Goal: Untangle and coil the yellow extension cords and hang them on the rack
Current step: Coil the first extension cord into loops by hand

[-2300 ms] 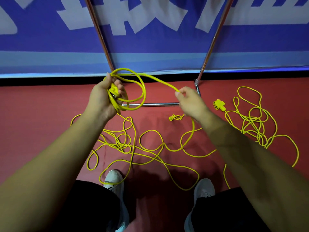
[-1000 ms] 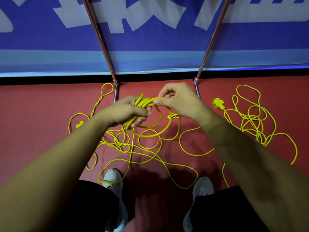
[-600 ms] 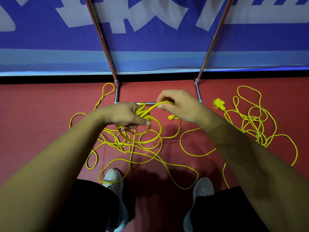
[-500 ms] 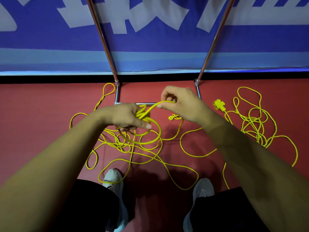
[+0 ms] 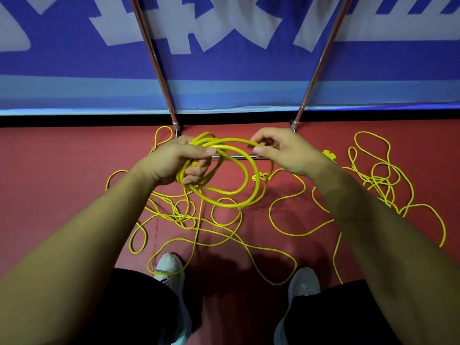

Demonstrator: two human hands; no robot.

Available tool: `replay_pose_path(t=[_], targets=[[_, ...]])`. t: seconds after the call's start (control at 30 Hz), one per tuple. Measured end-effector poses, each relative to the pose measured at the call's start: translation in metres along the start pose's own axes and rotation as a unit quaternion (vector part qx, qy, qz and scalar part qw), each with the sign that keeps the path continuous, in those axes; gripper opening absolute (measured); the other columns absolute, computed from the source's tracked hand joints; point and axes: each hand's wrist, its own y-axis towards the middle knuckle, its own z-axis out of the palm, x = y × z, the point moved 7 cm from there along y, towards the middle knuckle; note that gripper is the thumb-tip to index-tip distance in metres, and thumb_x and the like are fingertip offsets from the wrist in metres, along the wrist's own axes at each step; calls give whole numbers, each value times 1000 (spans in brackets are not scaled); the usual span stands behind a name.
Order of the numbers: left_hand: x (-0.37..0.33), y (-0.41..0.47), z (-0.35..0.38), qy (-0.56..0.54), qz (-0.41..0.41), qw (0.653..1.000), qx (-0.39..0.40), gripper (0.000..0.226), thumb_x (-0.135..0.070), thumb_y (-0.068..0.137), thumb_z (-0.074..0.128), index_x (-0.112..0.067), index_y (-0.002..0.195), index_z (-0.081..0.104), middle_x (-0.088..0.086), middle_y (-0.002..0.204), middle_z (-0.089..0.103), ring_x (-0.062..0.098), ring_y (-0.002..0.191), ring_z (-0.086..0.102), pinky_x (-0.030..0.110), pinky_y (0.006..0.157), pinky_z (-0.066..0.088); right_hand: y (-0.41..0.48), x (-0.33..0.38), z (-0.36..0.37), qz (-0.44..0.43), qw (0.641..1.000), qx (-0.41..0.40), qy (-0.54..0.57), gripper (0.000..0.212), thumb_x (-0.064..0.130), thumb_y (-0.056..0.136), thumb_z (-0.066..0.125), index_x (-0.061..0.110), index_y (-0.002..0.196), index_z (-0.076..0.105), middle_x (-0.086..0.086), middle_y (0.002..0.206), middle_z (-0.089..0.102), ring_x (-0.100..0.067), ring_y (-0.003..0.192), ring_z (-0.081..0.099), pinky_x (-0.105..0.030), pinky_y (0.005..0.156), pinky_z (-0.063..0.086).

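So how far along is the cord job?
Done: a few loops form a coil gripped by the left hand. In hand: the right hand pinches its top loop. Left: the floor tangle, a second cord at right, and hanging; no cord shows on the rack.

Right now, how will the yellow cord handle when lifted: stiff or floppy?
Likely floppy: the cord hangs in loose loops from the left hand and curls across the floor. Probably light: the right hand holds it by fingertip pinch.

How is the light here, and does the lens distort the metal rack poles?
Head view: dim; a shadow on the red floor between the white shoes; the metal rack poles splay apart upward; the yellow cord coil in the left hand is sharp.
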Motion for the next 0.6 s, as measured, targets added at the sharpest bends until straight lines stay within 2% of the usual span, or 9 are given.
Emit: replay_pose_path(t=[0.07,0.13,0.23,0.33,0.4,0.5,0.6], targets=[[-2,0,-3,-26,9,1000,-6,47,-44,70,81,-11,61,50,5,44,36,15,32,33,19,41,29,-1,-6,0,11,1000,4,-22,5,10,94,60,13,97,64,-14,91,69,-26,86,65,-38,83,51],[-7,-1,-7,-57,23,998,-10,43,-44,69,82,-14,60,51,2,42,37,14,32,33,19,40,26,-3,-17,-3,15,998,0,-64,8,10,94,59,17,95,63,-9,95,67,-25,92,63,-40,87,49],[-13,-3,-18,-85,47,995,-33,41,-45,71,80,-17,61,53,-1,43,37,12,32,33,21,39,23,-8,-45,-12,66,995,-19,-70,19,7,94,57,25,90,60,0,89,65,-21,86,62,-46,89,49],[-10,1,-23,-109,60,990,-62,41,-42,75,79,-15,65,49,-1,46,37,14,34,36,20,41,33,-12,-64,-10,115,992,-19,-37,20,7,93,57,25,87,61,-10,83,69,-24,80,65,-50,85,51],[-9,5,-25,-144,71,984,-82,38,-39,78,77,-16,66,49,-2,47,38,14,37,38,21,44,34,-12,-71,-5,141,989,-27,-21,8,14,93,62,14,85,63,-12,82,72,-20,75,65,-46,79,53],[-11,7,-31,-205,86,966,-133,32,-31,92,59,-20,62,52,-4,47,39,12,41,41,21,45,30,-8,-73,0,143,989,-26,-18,18,23,93,65,9,82,62,-13,74,67,-14,66,56,-34,67,46],[-16,4,-40,-277,112,935,-192,34,-30,98,47,-19,66,49,-5,49,40,10,44,45,20,45,31,-7,-77,13,151,988,5,24,13,12,92,65,14,83,56,-3,67,57,-10,60,53,-23,62,44]])
